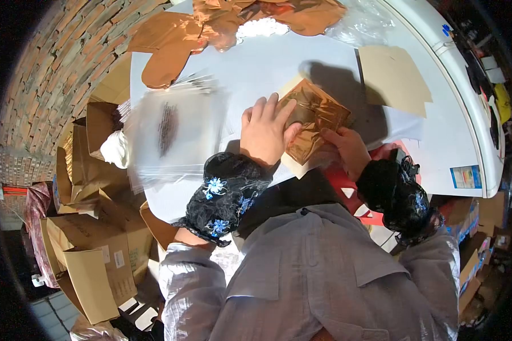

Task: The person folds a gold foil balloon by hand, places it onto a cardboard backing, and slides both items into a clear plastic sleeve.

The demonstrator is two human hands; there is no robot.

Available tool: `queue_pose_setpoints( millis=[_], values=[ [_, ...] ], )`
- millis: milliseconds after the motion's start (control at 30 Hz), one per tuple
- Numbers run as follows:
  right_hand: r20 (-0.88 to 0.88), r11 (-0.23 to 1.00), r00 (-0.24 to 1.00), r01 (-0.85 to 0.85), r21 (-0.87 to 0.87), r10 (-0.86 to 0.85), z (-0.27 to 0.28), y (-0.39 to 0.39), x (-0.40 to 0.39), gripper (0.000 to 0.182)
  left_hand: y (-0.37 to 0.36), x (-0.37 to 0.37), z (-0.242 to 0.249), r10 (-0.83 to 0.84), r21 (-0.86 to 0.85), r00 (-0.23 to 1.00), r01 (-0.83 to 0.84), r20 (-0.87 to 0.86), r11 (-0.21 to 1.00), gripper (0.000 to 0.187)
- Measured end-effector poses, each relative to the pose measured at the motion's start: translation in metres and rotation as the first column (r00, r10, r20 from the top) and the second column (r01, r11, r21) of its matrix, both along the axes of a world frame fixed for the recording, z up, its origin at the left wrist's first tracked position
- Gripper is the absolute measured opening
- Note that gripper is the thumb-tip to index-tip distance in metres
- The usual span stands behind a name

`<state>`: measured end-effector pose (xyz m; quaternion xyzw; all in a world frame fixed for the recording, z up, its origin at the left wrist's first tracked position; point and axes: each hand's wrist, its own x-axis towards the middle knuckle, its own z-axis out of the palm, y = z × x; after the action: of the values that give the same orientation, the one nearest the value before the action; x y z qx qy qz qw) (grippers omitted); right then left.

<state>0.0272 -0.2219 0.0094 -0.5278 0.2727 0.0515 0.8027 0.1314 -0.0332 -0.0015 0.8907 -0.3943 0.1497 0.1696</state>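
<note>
A folded piece of shiny copper-coloured material (318, 113) lies on a beige card (293, 165) at the table's front edge. My left hand (266, 128) rests on its left side, palm down with the fingers spread. At its lower right corner my right hand (350, 149) pinches the edge between thumb and fingers. Both wrists wear black lace cuffs with blue flowers. A stack of clear plastic bags (173, 128) lies left of my left hand. More copper-coloured pieces (168, 62) are heaped at the back of the table.
Beige cards (393, 77) lie on the white table (239, 62) at the right. Clear plastic (364, 23) sits at the back right. Open cardboard boxes (96, 261) stand on the left below a brick wall (45, 74). A red stool (347, 187) shows under the table edge.
</note>
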Motion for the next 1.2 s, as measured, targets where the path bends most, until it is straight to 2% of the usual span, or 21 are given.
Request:
queue_pose_setpoints(
  millis=[133, 233, 333, 433, 533, 633, 833, 1033, 1200],
  values=[
    [-0.001, 1.0, 1.0, -0.001, -0.006, 0.001, 0.004, 0.002, 0.001, 0.028, 0.0, 0.001, -0.006, -0.008, -0.039, 0.993, 0.013, 0.12, 0.999, 0.052],
    [-0.007, 0.999, 0.999, 0.047, 0.003, -0.047, 0.004, 0.005, 0.003, 0.029, 0.001, 0.002, -0.008, -0.01, -0.031, 0.998, 0.012, 0.056, 0.999, 0.055],
    [-0.071, 0.996, 0.997, 0.021, -0.091, -0.028, -0.008, -0.001, 0.004, 0.029, 0.0, 0.001, -0.005, -0.012, -0.053, 1.0, 0.012, -0.002, 0.999, 0.056],
    [-0.096, 0.989, 0.995, 0.025, -0.147, -0.039, -0.008, -0.001, 0.003, 0.029, -0.005, -0.005, 0.007, 0.0, -0.091, 0.993, 0.011, 0.119, 0.996, 0.055],
    [-0.073, 0.988, 0.997, -0.022, -0.151, 0.011, -0.016, -0.005, 0.002, 0.029, -0.017, -0.013, 0.005, -0.134, -0.283, 0.991, 0.121, -0.025, 0.952, 0.053],
    [-0.058, 0.998, 0.998, 0.025, -0.065, -0.029, -0.014, -0.002, 0.001, 0.028, -0.019, -0.011, -0.006, -0.173, -0.157, 0.984, 0.165, -0.039, 0.974, 0.05],
    [-0.074, 0.996, 0.995, 0.057, -0.068, -0.062, 0.002, 0.005, -0.001, 0.025, -0.015, -0.012, -0.009, -0.19, -0.075, 0.982, 0.189, -0.006, 0.979, 0.051],
    [-0.046, 0.998, 0.997, 0.064, -0.023, -0.065, 0.007, 0.007, 0.0, 0.024, -0.017, -0.013, -0.013, -0.185, -0.088, 0.979, 0.177, -0.09, 0.98, 0.053],
    [-0.128, 0.997, 0.992, -0.021, -0.071, 0.012, 0.017, 0.003, 0.002, 0.026, -0.018, -0.012, -0.004, -0.224, -0.11, 0.963, 0.209, -0.148, 0.972, 0.056]
  ],
)
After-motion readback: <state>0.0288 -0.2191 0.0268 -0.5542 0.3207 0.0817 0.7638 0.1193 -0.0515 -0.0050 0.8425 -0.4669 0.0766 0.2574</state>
